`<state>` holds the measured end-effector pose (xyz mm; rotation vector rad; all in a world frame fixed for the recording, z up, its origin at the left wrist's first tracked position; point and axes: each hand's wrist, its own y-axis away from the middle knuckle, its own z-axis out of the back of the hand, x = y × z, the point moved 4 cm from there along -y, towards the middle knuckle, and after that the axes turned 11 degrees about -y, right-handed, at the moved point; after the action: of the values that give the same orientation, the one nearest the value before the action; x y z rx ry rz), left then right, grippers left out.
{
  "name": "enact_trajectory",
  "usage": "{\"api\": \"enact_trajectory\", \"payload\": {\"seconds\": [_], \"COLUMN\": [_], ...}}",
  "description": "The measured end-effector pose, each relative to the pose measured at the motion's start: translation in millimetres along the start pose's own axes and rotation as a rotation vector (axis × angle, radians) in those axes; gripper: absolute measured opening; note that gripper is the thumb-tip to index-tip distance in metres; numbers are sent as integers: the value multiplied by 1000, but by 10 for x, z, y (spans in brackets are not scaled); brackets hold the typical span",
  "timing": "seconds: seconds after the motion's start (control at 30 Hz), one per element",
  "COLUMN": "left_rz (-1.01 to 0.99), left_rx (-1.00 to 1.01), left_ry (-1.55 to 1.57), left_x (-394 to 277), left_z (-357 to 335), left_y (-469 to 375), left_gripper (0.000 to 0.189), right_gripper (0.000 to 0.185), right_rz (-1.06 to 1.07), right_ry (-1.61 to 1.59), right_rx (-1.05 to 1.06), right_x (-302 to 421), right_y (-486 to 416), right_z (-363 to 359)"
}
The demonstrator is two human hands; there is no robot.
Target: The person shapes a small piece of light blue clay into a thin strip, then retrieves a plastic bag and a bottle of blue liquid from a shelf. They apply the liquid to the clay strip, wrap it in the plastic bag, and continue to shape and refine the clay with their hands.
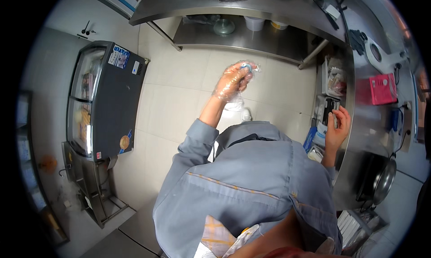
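Note:
My left hand (pixel 234 79) wears a clear plastic glove and is raised in front of my body, over the tiled floor. Its fingers are curled around a small blue and white thing (pixel 246 68) that I cannot make out, with loose clear film at the fingertips. Bare, my right hand (pixel 337 126) is at the near edge of the steel counter on the right, its thumb and fingers slightly bent and apart, with nothing seen in it. Behind its fingertips, on the shelf under the counter, lies a black object (pixel 328 110).
A steel table (pixel 195 5) stands ahead, with a white bucket (pixel 254 23) and a glass lid (pixel 224 27) on its lower shelf. The right counter bears a pink package (pixel 383 89) and a black appliance with a round pan (pixel 385 181). A dark display cabinet (pixel 114 100) stands at the left.

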<state>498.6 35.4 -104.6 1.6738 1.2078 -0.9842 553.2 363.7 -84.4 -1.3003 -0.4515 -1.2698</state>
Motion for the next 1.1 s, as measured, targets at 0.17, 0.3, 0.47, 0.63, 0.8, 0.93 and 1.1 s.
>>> {"api": "enact_trajectory", "payload": {"seconds": [0.17,0.3,0.47,0.63,0.8,0.93,1.1], "left_rz": [56,145,184,44,54,96,47], "left_rx": [-119,11,106,92,-94,-237,-271], "left_ry": [8,344,399,114,19,-57,-127], "left_x": [-112,-117,-488,-868,-936,-932,-768], "left_z": [321,563,435,441,534,498,629], "left_y": [-659,-1229,-1842,-2517,-3327,-3732,-4198], "left_gripper": [25,42,47,44,32,25,20], "right_gripper": [12,12,12,12,12,11,11], "right_rz": [-27,-10,-24,49,40,106,115], "right_ry": [-10,1,-51,-104,-192,-155,-134], "right_rx": [20,87,127,210,262,320,354], "right_x": [-71,-223,-520,-871,-1067,-1238,-1336], "right_y": [-530,-908,-1611,-2541,-3553,-4126,-4529], "right_z": [-593,-977,-1486,-2038,-2357,-2512,-2726]}}
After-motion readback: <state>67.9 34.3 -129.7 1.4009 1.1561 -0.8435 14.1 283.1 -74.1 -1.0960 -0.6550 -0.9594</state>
